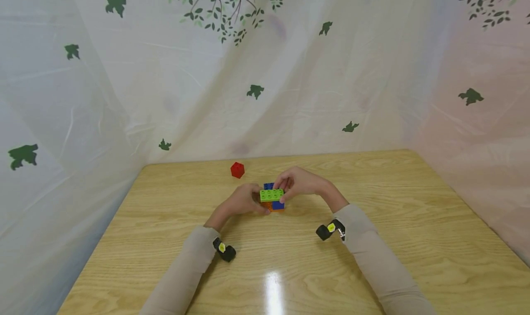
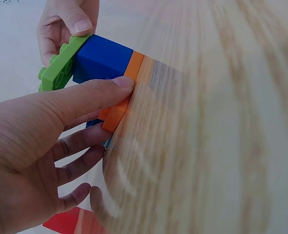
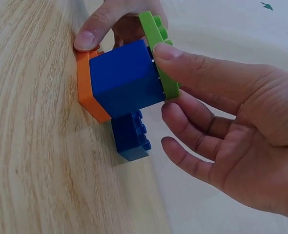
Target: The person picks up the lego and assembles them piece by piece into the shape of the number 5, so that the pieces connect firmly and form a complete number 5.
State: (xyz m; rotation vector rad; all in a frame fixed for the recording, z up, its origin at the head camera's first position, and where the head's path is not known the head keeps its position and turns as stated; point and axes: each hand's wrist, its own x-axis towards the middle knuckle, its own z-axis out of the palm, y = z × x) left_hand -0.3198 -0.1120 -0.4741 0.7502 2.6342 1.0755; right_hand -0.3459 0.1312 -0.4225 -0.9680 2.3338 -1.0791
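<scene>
My left hand (image 1: 245, 200) pinches a flat orange toy building brick (image 2: 115, 116) low on the table, thumb on its near side. On the orange brick stands a taller blue brick (image 3: 122, 73). A lime-green studded brick (image 1: 271, 195) lies across the top of the blue one and overhangs it to the left; a narrow gap shows between them in the right wrist view. My right hand (image 1: 301, 181) grips the green brick's right end between thumb and fingers. Another blue brick (image 3: 129, 136) sits behind the stack; whether it joins the orange one, I cannot tell.
A red brick (image 1: 237, 170) stands farther back on the wooden table (image 1: 265, 246), left of the stack. Behind the table's far edge hangs a pale cloth (image 1: 290, 122) with leaf prints. Each forearm carries a small black wrist camera.
</scene>
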